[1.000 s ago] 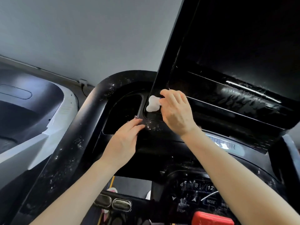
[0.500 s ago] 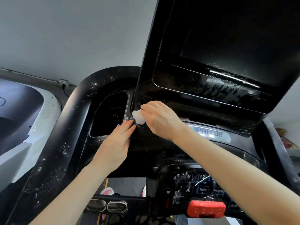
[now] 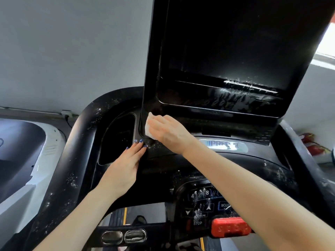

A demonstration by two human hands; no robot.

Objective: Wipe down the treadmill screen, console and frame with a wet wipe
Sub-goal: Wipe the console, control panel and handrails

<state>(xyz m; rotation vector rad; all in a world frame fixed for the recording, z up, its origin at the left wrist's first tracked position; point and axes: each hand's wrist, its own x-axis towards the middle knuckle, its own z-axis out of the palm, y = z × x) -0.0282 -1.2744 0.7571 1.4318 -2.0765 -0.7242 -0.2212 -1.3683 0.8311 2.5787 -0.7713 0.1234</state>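
Observation:
The treadmill's black screen (image 3: 235,51) stands tilted above the console (image 3: 163,160), with wet streaks along its lower edge. My right hand (image 3: 168,131) presses a white wet wipe (image 3: 148,128) against the lower left corner of the screen housing. My left hand (image 3: 125,167) lies flat on the console just below it, fingers straight, fingertips near the wipe. The curved black frame (image 3: 72,160) arches to the left, speckled with white spots.
A keypad (image 3: 208,201) and a red stop button (image 3: 230,227) sit at the lower right. A dark cup recess (image 3: 117,138) is left of my hands. Grip sensors (image 3: 125,236) are on the bar below. A white machine (image 3: 27,160) stands at the left.
My right hand slid the wipe down the screen housing's left edge, then back up slightly at its lower corner. My left hand stayed flat on the console. The view shifted.

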